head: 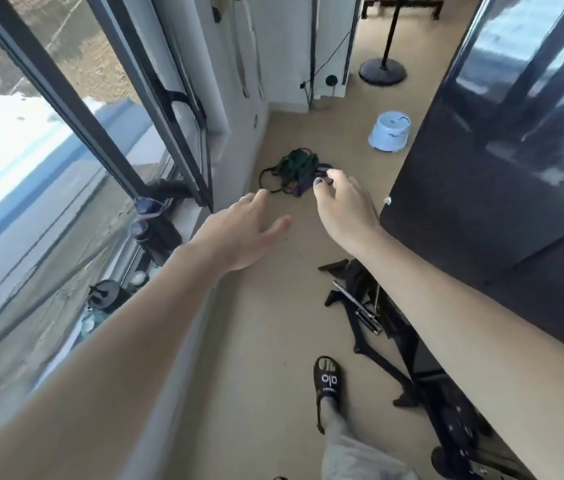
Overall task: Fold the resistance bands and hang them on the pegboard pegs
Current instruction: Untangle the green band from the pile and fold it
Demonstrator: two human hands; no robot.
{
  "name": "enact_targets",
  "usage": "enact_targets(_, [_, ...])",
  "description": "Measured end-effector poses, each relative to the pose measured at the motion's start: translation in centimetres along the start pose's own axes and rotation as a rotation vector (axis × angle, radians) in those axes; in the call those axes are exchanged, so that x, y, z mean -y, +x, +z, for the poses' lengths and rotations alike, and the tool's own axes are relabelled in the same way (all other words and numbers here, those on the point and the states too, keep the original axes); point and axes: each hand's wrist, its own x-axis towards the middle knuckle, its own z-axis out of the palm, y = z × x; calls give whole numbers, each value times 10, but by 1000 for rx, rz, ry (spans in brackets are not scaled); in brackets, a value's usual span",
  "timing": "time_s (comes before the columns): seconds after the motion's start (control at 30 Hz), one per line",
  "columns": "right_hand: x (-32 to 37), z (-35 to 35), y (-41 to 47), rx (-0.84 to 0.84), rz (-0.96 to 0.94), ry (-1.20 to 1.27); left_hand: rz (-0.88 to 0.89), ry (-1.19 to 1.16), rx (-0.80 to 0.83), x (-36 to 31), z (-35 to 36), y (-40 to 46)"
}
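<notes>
A tangled pile of resistance bands (296, 169), dark green, black and purple, lies on the tan floor near the wall. My left hand (246, 230) reaches toward it with straight fingers, its fingertips just short of a black loop at the pile's near left side. My right hand (344, 206) hovers over the pile's right edge with loosely curled fingers and holds nothing. Pale straps (249, 46) hang on the white wall farther back; no pegboard is clearly visible.
A tall window (76, 109) runs along the left, with bottles and small items (156, 237) on its sill. A dark glossy cabinet (502, 161) stands at right. A folded black stand (360, 306) lies on the floor. An upturned blue tub (388, 131) and a lamp base (382, 71) sit beyond.
</notes>
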Motion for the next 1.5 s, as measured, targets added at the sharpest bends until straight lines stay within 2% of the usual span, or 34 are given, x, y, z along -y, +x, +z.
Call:
enact_targets(0.37, [-3, -24, 244, 21, 40, -34, -36, -30, 24, -4, -54, 236])
enact_targets(0.5, [9, -18, 329, 21, 37, -35, -50, -43, 29, 14, -69, 319])
enact_targets(0.73, [21, 1, 492, -43, 113, -21, 32, -56, 43, 64, -79, 508])
enact_targets(1.0, [39, 3, 655, -46, 261, -9, 82, -55, 162, 97, -105, 700])
enact_targets(1.27, [29, -35, 786, -64, 264, 1, 158, -14, 204, 76, -121, 847])
enact_targets(1.5, [-32, -88, 932, -72, 277, 12, 117, -46, 203, 13, -112, 998])
